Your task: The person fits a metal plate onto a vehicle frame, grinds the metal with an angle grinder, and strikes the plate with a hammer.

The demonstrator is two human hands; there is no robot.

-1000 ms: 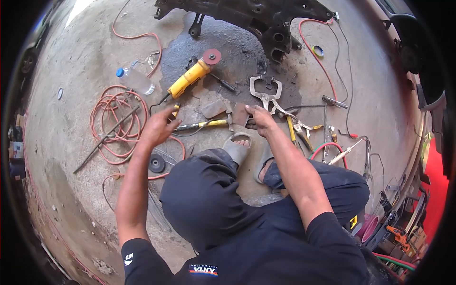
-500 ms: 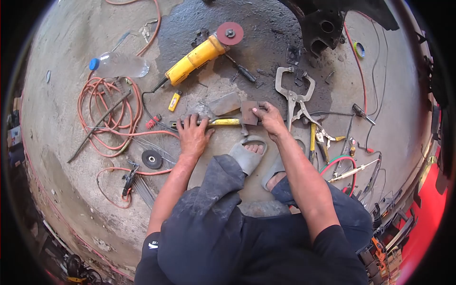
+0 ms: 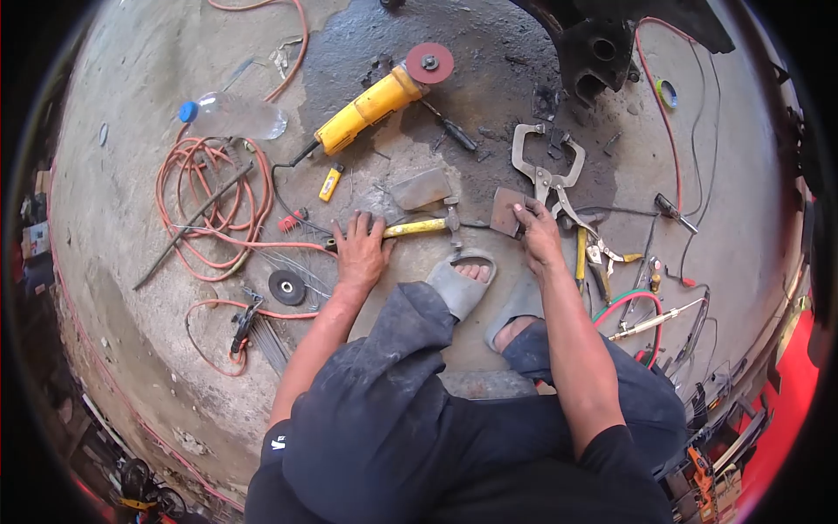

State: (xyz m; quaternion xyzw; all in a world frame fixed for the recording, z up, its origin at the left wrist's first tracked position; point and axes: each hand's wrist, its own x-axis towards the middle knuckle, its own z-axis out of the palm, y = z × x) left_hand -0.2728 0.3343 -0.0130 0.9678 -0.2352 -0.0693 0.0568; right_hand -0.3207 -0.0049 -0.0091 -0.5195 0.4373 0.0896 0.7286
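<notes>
My left hand (image 3: 360,255) rests low over the floor with its fingers across the yellow handle of a hammer (image 3: 417,228). The hammer's head points right, just in front of my left sandal (image 3: 463,284). In my right hand (image 3: 541,234) a small square brown metal plate (image 3: 505,212) is pinched at its right edge between thumb and fingers. A grey flat metal piece (image 3: 421,189) lies beyond the hammer. Right beside my right hand, a locking C-clamp (image 3: 547,175) lies on the concrete.
A yellow angle grinder (image 3: 371,109) lies farther off, with a yellow lighter (image 3: 331,182) nearer. To the left are a water bottle (image 3: 236,117), a coiled orange hose (image 3: 214,205) and a black disc (image 3: 286,287). Pliers (image 3: 599,262) and a torch (image 3: 655,321) lie right.
My right hand has moved right with the metal plate, away from the hammer head, which now shows more fully. My left hand stays on the handle. The view has shifted slightly.
</notes>
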